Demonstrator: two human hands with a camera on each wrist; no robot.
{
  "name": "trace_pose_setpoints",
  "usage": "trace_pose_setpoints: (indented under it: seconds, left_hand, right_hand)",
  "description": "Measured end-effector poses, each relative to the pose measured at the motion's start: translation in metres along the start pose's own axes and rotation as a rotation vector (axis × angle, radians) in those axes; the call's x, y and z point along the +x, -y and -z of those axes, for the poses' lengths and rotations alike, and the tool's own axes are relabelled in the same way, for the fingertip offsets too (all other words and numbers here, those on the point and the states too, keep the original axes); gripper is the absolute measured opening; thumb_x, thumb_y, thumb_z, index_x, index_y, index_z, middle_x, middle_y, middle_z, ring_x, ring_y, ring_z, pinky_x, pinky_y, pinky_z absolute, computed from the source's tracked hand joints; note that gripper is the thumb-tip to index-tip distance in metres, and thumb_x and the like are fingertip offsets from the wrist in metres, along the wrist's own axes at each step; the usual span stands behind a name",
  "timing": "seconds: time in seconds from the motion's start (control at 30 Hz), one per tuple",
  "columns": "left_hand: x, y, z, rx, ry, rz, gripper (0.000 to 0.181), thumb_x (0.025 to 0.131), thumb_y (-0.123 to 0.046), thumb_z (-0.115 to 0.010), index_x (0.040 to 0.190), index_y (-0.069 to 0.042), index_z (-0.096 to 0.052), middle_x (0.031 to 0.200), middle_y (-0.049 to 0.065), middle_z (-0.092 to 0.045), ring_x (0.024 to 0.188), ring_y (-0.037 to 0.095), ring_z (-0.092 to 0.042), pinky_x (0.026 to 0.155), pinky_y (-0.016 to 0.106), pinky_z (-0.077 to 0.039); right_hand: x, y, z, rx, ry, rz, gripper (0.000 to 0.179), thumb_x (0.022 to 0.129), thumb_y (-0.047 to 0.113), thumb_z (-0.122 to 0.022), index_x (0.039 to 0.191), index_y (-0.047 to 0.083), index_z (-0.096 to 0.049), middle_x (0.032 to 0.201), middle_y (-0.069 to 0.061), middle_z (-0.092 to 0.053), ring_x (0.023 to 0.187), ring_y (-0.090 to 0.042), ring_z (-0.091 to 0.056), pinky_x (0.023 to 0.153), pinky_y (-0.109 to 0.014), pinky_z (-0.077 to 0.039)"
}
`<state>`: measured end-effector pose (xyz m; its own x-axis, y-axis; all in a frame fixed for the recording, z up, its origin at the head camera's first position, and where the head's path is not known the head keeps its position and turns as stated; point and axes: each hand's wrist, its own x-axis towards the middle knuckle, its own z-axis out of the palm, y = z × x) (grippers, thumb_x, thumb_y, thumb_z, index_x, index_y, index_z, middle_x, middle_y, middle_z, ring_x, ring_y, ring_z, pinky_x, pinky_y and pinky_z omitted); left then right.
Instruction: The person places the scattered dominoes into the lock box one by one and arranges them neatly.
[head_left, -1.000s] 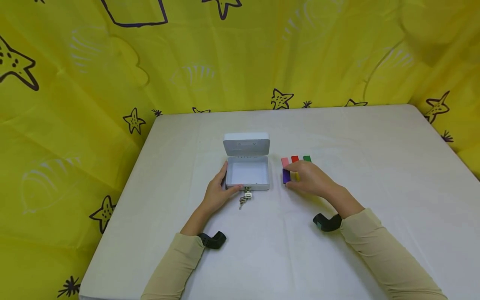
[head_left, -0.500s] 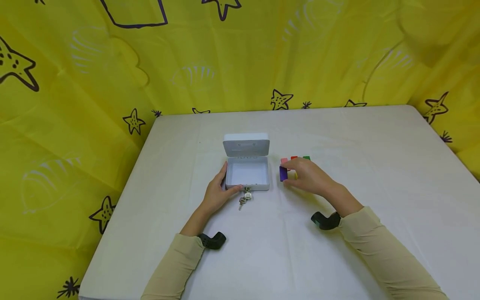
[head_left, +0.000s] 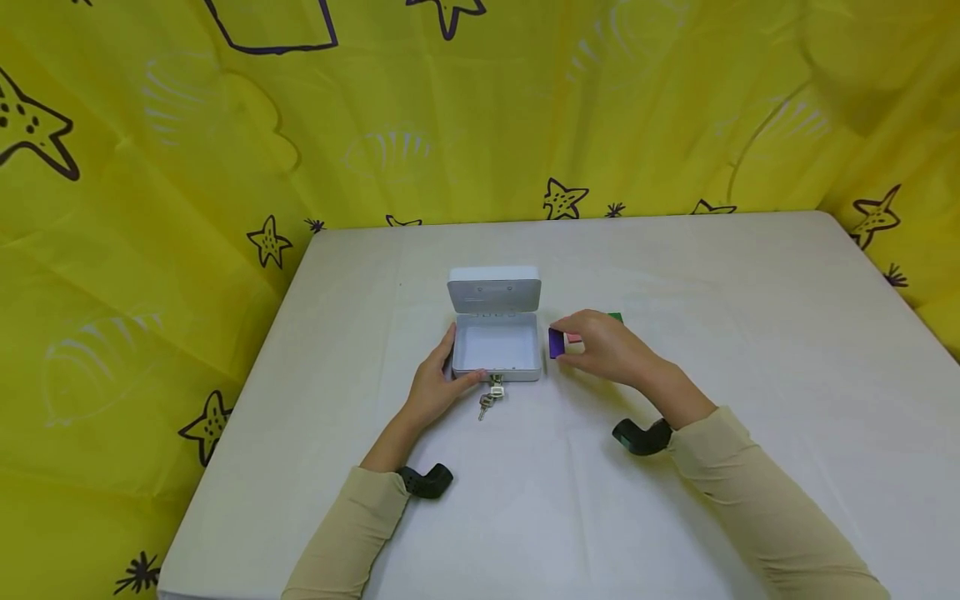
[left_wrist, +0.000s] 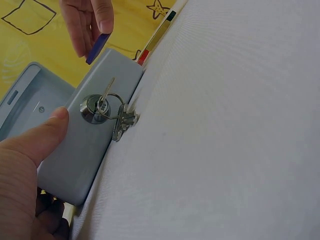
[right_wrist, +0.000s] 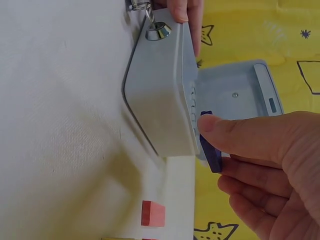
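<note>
A small white metal cash box (head_left: 497,375) stands on the table with its lid (head_left: 495,293) raised. Two keys (head_left: 486,403) on a ring hang from the lock (left_wrist: 94,109) in its front wall. My left hand (head_left: 433,390) grips the box's left front corner, thumb on the front rim. Between thumb and fingertips, my right hand (head_left: 611,348) pinches a purple block (head_left: 556,343). It holds the block in the air just right of the box, about rim height in the right wrist view. A pink block (right_wrist: 153,213) lies on the table below that hand, which partly hides the other blocks.
A green block (head_left: 615,317) shows behind the right hand, and a red block (left_wrist: 143,56) shows past the box in the left wrist view. White cloth (head_left: 480,517) covers the table. A yellow patterned curtain (head_left: 480,108) hangs behind it.
The right hand has lifted the purple block from beside the other blocks and carried it left toward the box. The left hand and the box have stayed in place.
</note>
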<state>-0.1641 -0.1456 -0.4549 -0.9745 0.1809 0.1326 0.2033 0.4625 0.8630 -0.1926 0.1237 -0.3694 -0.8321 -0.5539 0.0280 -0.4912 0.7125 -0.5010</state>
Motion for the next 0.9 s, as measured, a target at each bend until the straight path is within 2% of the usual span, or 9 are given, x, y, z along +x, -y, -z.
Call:
trace_pose_setpoints:
  seconds: [0.23, 0.47, 0.67, 0.9]
  left_hand:
    - [0.000, 0.000, 0.001, 0.004, 0.005, -0.003, 0.092, 0.080, -0.026, -0.073, 0.146, -0.002, -0.014, 0.149, 0.012, -0.021, 0.135, 0.024, -0.020, 0.107, 0.038, -0.021]
    - [-0.001, -0.001, 0.001, -0.010, 0.009, -0.009, 0.093, 0.079, -0.026, -0.073, 0.146, -0.001, -0.014, 0.148, 0.013, -0.021, 0.135, 0.025, -0.020, 0.107, 0.039, -0.022]
    - [-0.001, 0.000, 0.000, 0.007, 0.000, -0.006, 0.092, 0.080, -0.027, -0.073, 0.146, -0.002, -0.015, 0.148, 0.012, -0.022, 0.135, 0.025, -0.021, 0.107, 0.037, -0.021]
    - [0.000, 0.002, 0.000, -0.005, -0.006, -0.029, 0.092, 0.079, -0.025, -0.074, 0.146, -0.001, -0.015, 0.148, 0.012, -0.022, 0.134, 0.025, -0.022, 0.107, 0.038, -0.022]
  right_hand:
    - [0.005, 0.006, -0.002, -0.003, -0.026, 0.052, 0.044, 0.075, 0.009, -0.076, 0.114, -0.007, -0.061, 0.110, -0.017, -0.063, 0.101, -0.030, -0.057, 0.086, -0.042, -0.047]
    - [0.012, 0.013, -0.008, 0.005, 0.011, 0.003, 0.049, 0.078, 0.016, -0.075, 0.119, -0.003, -0.059, 0.117, -0.015, -0.060, 0.112, -0.030, -0.052, 0.093, -0.043, -0.042]
    - [0.020, 0.020, -0.013, 0.008, 0.027, 0.017, 0.048, 0.078, 0.016, -0.074, 0.120, -0.003, -0.059, 0.117, -0.014, -0.060, 0.112, -0.030, -0.052, 0.093, -0.042, -0.042]
    - [0.026, 0.025, -0.018, 0.021, 0.044, -0.011, 0.049, 0.079, 0.017, -0.074, 0.121, -0.002, -0.058, 0.119, -0.015, -0.059, 0.114, -0.030, -0.051, 0.093, -0.042, -0.042]
